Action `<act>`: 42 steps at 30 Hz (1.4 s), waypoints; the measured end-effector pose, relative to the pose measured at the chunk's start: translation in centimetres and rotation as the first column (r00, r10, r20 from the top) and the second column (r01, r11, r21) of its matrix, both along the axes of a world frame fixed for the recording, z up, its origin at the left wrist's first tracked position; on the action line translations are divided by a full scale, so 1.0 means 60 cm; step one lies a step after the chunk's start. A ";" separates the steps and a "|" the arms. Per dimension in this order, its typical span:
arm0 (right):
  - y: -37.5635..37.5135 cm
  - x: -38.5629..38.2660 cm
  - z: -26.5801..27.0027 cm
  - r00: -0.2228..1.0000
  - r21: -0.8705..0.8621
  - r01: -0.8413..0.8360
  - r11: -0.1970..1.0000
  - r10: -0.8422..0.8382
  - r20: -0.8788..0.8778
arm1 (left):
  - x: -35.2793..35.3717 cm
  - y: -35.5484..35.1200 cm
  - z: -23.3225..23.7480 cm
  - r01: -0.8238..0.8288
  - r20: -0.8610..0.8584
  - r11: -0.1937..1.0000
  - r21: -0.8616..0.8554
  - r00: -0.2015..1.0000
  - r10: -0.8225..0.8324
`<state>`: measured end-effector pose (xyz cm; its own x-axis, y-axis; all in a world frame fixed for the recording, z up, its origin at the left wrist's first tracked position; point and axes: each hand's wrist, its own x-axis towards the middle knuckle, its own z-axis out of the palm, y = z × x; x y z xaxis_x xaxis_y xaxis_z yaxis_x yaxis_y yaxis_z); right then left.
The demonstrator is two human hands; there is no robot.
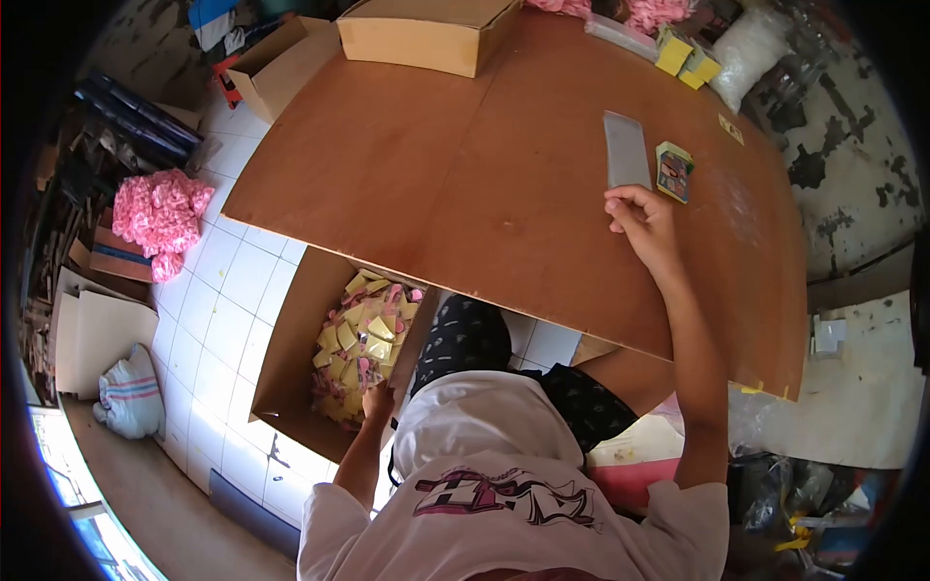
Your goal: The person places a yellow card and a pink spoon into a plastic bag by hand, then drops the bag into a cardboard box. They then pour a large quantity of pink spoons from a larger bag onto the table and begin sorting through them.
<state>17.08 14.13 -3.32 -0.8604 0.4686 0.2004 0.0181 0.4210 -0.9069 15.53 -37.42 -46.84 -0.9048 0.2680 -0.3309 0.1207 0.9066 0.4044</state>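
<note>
Starting far left: pink heap (160, 218) on tiled floor, well apart from open cardboard box (291, 358). Box stands on floor at bench edge, filled with yellow and pink packets (363, 339). Left hand (378, 399) down inside box, on packets; fingers hidden, grasp cannot be determined. Bench (436, 174) brown, flat carton (426, 34) at far edge. Right hand (641, 225) on bench, fingers bent, tips touching near end of grey strip (627, 150); grip unconfirmed. Small card stack (673, 172) just beside strip, to its right.
</note>
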 end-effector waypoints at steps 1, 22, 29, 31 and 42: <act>-0.001 0.001 -0.002 1.000 0.000 -0.019 1.000 0.019 0.004 | 0.002 -0.001 0.001 -0.006 0.000 1.000 -0.001 1.000 0.006; -0.025 -0.001 0.034 0.998 0.247 -0.033 0.969 0.043 -0.036 | -0.216 0.060 0.693 0.150 0.272 0.541 0.828 0.736 -0.620; 0.035 -0.215 0.136 0.959 0.317 -0.282 0.906 0.276 0.064 | -0.339 0.362 0.872 0.822 -0.409 0.388 0.417 0.551 -0.727; 0.074 -0.319 0.154 0.971 0.362 -0.227 0.904 0.238 0.016 | -0.410 0.454 0.813 0.911 -0.494 0.374 0.175 0.409 -0.767; 0.309 -0.885 0.191 0.941 0.092 0.263 0.960 -0.276 0.197 | -0.507 0.544 0.737 0.924 -0.438 0.381 -0.031 0.330 -0.836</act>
